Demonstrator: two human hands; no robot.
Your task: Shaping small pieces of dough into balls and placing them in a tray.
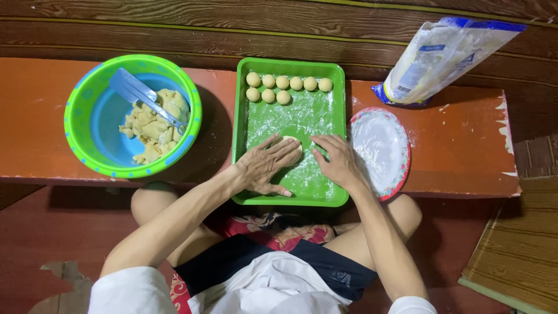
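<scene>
Both hands work in the floured green tray: the left hand lies flat and unclenched on a dough piece, while the right hand rests open just beside it, grasping nothing. Even, light palm pressure would probably round it like the dough balls at the far edge.

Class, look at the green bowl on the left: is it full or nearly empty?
Partly filled: the green bowl holds a heap of pale dough with a scraper, and much blue bottom shows.
</scene>
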